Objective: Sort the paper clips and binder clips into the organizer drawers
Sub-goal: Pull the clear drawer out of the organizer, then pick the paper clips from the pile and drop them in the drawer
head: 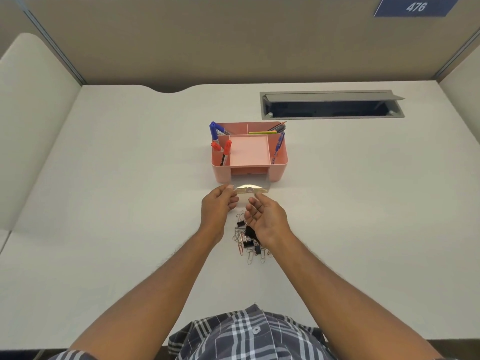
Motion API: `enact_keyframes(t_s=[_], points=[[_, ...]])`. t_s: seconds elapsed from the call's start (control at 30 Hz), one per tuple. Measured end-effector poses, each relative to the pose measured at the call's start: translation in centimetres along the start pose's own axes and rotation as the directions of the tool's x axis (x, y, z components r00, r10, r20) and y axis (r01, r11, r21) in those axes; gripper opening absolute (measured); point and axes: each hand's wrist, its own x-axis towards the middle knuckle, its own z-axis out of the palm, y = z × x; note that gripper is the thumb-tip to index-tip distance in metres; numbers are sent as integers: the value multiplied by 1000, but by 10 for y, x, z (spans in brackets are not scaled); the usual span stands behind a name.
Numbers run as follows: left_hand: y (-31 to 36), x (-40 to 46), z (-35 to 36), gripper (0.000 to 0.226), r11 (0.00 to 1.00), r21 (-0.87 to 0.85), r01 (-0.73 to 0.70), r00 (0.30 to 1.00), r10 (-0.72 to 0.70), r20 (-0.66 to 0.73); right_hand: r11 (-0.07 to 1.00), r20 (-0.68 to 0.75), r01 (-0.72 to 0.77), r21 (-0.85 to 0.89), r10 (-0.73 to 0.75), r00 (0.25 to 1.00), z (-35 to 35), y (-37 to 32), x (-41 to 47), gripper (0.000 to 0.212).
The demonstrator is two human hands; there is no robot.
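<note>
My left hand (217,203) has its grip pinched on the clear plastic drawer (250,185), which is pulled out of the pink plastic organizer (249,152). My right hand (265,219) hovers with relaxed fingers over the heap of wire paper clips and black binder clips (248,242) on the white surface (117,203).

I sat at an office cubicle: tan fabric partition panels (181,42) with metal trim walled in a white desk (104,203), and a blue number plate (415,7) reading 476 hung at the top right. A grey cable hatch (332,105) was set into the desktop, probably for power, and a pink desk organizer (249,152) held markers and pens.
</note>
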Motion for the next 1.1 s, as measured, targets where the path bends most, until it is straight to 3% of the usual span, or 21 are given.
enact_keyframes(t_s=[0.13,0.63,0.83,0.93,0.97,1.0,1.03,1.1], points=[[0,0,2,22,1000,14,-7,1000,7,1,993,-26,107,-39,-108,994,-1,-11,2,26],[0,-1,1,20,1000,27,-11,1000,11,-10,992,-52,79,-103,-84,995,-4,-17,0,22],[-1,0,-2,29,998,64,20,999,-18,-28,987,-23,59,-147,-63,998,-11,-23,-3,23],[-7,-2,-9,26,973,230,-5,994,29,-103,981,-72,77,-176,-91,993,-22,-30,-1,18],[-10,-4,-12,27,944,328,-41,992,77,-97,959,-96,100,-263,-130,987,-27,-31,1,22],[-14,-5,-15,28,891,442,-99,989,136,-53,887,-106,133,-442,-199,974,-32,-32,3,28],[-17,-6,-17,29,814,555,-173,981,191,25,723,-70,172,-670,-291,954,-37,-32,5,33],[-24,-4,-17,33,618,712,-333,941,260,215,250,140,257,-934,-406,903,-42,-28,9,38]])
